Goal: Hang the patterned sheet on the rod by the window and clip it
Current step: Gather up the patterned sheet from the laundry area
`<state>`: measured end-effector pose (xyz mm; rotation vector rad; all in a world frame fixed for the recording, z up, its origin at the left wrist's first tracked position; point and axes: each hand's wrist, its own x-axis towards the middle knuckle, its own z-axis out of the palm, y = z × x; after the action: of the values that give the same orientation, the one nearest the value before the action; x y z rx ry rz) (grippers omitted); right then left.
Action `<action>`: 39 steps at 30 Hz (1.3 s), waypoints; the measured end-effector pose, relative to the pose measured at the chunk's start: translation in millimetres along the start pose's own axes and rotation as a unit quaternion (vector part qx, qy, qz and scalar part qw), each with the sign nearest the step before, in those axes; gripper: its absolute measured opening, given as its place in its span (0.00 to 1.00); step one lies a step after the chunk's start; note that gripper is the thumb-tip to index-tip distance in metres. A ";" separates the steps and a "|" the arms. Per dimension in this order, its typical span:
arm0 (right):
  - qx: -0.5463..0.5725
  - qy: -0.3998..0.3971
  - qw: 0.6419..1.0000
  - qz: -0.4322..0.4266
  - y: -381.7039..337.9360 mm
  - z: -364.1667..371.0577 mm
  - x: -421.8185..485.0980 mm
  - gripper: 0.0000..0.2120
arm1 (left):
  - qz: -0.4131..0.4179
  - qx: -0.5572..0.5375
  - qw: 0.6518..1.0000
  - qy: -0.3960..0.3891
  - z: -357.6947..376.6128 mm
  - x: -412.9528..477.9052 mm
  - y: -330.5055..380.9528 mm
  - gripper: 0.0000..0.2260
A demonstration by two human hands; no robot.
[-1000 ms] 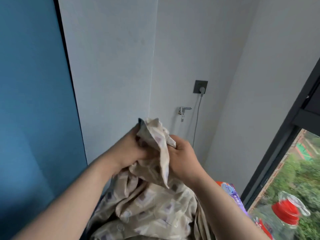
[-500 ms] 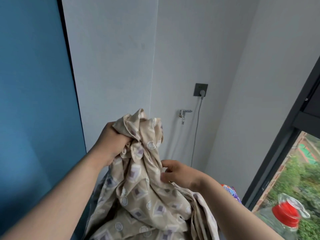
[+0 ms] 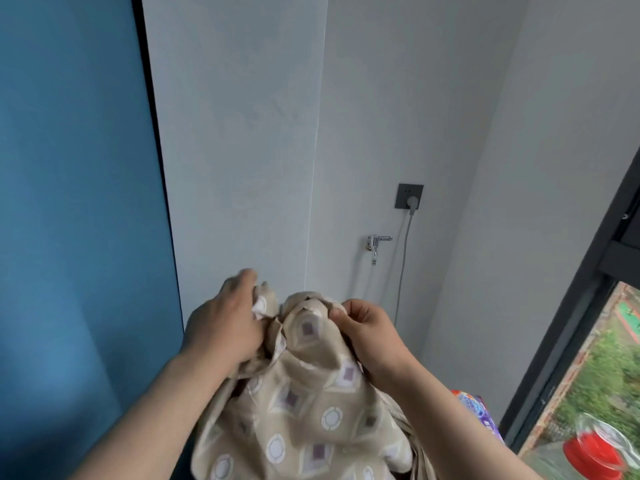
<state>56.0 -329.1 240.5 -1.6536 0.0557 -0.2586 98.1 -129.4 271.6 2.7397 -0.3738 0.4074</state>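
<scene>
Soft, even daylight came in from the window (image 3: 588, 375) at lower right, leaving the grey wall (image 3: 398, 98) fairly bright w/ no hard glare, only a faint shadow of the tap (image 3: 375, 242) & its cord to the left and a darker gradient down the blue panel (image 3: 69, 202). Motion blur smeared the left hand (image 3: 225, 323) at the fingertips, the sheet (image 3: 304, 403) edges & the red-capped bottle (image 3: 595, 452) at the corner, while the right hand (image 3: 370, 334) stayed a bit sharper. Wide-angle distortion bent the window frame & wall lines toward the edges, and overall detail was soft, compressed.
</scene>
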 end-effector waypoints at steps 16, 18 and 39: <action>0.136 -0.086 0.987 0.010 21.5 -7.2 -14.1 0.05 | 0.107 -0.380 0.916 -0.072 32.6 -3.8 3.1 0.11; 0.120 -0.171 0.976 0.065 36.1 -11.5 -14.0 0.05 | 0.122 -0.436 0.889 -0.069 35.4 -3.3 0.1 0.12; -0.200 -0.126 0.958 -0.160 -71.4 17.5 -76.6 0.06 | 0.070 -0.175 0.958 0.214 -7.3 7.6 -4.0 0.07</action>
<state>-23.4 -290.2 299.4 -2.0877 -0.3783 -0.2906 104.6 -124.7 279.5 2.2127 -0.4724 0.8613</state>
